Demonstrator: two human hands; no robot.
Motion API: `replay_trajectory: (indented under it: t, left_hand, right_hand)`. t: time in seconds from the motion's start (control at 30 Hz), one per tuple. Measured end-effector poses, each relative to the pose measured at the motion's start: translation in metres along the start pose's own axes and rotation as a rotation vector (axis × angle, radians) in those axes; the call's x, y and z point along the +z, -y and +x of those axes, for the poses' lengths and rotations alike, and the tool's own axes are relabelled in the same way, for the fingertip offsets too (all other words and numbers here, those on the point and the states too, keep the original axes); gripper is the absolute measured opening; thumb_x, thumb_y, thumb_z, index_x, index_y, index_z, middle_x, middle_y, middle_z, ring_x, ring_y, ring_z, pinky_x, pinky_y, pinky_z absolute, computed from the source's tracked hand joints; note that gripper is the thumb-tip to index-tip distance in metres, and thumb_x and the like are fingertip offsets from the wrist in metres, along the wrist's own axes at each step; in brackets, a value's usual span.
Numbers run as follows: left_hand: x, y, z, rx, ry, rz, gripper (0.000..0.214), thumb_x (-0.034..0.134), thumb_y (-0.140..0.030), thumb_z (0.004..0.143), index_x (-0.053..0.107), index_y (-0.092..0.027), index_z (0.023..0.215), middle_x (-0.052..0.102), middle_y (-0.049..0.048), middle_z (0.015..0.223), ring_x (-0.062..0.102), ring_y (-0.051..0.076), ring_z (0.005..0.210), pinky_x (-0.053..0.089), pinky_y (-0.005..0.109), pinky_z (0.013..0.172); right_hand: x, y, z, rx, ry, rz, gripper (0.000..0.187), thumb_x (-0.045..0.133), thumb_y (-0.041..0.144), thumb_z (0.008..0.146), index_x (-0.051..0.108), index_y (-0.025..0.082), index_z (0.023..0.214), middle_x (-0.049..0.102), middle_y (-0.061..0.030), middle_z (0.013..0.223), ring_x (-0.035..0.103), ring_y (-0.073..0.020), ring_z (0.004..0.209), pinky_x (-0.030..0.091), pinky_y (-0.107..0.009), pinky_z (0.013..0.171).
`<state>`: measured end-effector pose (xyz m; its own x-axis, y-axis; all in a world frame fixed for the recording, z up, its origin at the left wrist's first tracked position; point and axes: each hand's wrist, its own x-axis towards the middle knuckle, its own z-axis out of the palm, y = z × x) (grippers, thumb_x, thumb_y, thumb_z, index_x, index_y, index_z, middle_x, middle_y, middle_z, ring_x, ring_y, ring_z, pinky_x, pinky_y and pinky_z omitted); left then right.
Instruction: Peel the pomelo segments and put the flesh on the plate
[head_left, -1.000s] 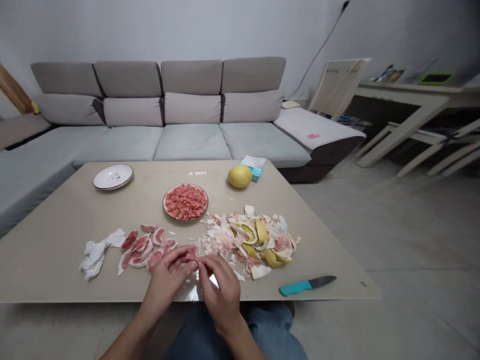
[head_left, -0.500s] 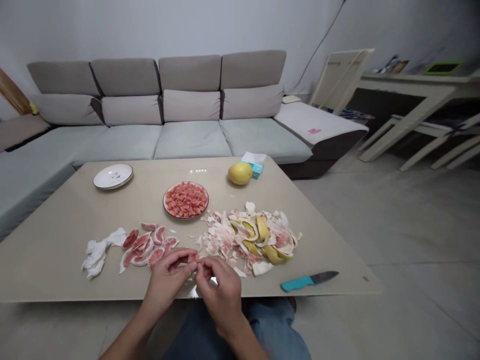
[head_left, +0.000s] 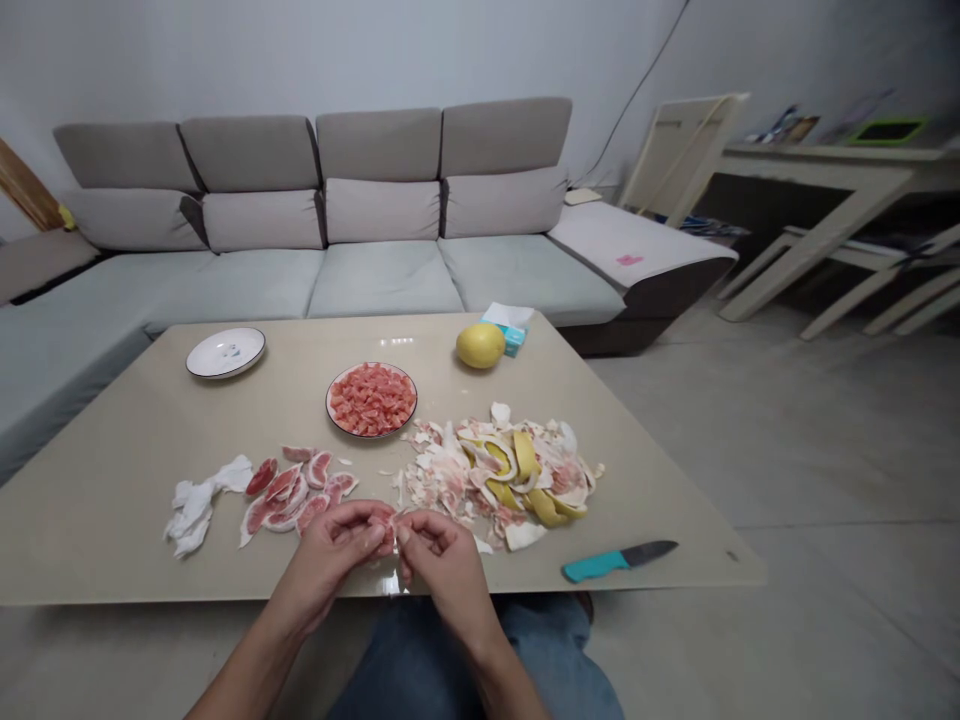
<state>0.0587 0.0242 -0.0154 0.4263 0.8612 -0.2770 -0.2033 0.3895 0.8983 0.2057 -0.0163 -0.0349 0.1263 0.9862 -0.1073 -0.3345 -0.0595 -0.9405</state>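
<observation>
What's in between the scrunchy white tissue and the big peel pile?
In the head view, pink fruit wedges lie between the white tissue and the peel pile, then some tabletop with small white scraps.

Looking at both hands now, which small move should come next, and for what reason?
Perhaps a gentle sideways pull by the right hand, while the left hand steadies the pink fruit piece. The left fingers pinch it and the right fingertips are at its edge; the pulp on the plate looks already peeled.
</observation>
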Motion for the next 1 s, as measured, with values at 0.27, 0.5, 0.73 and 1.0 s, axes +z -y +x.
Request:
replay_trajectory:
  t: [0.27, 0.5, 0.73, 1.0]
  left_hand:
    - [0.0012, -0.0001, 0.0014, 0.134, -0.104, 0.143, 0.022, 0.078, -0.032, 0.073, 0.076, -0.02, 0.092, 0.075, 0.005, 0.093, 0.069, 0.019, 0.086, 0.057, 0.027, 0.08]
    - [0.002, 0.0037, 0.0004, 0.247, -0.144, 0.323, 0.02, 0.076, -0.031, 0.075, 0.077, -0.022, 0.093, 0.074, 0.0047, 0.097, 0.068, 0.02, 0.093, 0.054, 0.027, 0.086]
    - [0.0035, 0.0064, 0.0017, 0.263, -0.143, 0.359, 0.019, 0.075, -0.03, 0.074, 0.077, -0.022, 0.091, 0.074, 0.006, 0.097, 0.068, 0.02, 0.092, 0.054, 0.027, 0.085]
    - [0.0032, 0.0045, -0.0004, 0.062, -0.1, 0.224, 0.022, 0.077, -0.034, 0.073, 0.076, -0.018, 0.088, 0.075, 0.0057, 0.085, 0.068, 0.018, 0.078, 0.055, 0.025, 0.074]
  right_hand:
    - [0.0032, 0.0041, -0.0069, -0.459, -0.128, -0.495, 0.012, 0.063, 0.019, 0.085, 0.073, 0.019, 0.091, 0.07, -0.0059, 0.084, 0.065, -0.0156, 0.071, 0.052, -0.021, 0.057]
    - [0.0019, 0.0002, -0.0085, -0.659, -0.14, -0.663, 0.02, 0.059, 0.007, 0.082, 0.07, 0.018, 0.094, 0.069, -0.0053, 0.08, 0.063, -0.015, 0.067, 0.052, -0.025, 0.061]
    - [0.0016, -0.0034, -0.0076, -0.672, -0.16, -0.743, 0.018, 0.057, 0.006, 0.082, 0.069, 0.018, 0.087, 0.067, -0.0037, 0.073, 0.06, -0.0155, 0.064, 0.048, -0.025, 0.059]
    - [0.0053, -0.0006, -0.0094, -0.512, -0.174, -0.671, 0.016, 0.055, 0.007, 0.075, 0.066, 0.018, 0.07, 0.06, 0.0, 0.063, 0.052, -0.0119, 0.053, 0.041, -0.022, 0.051]
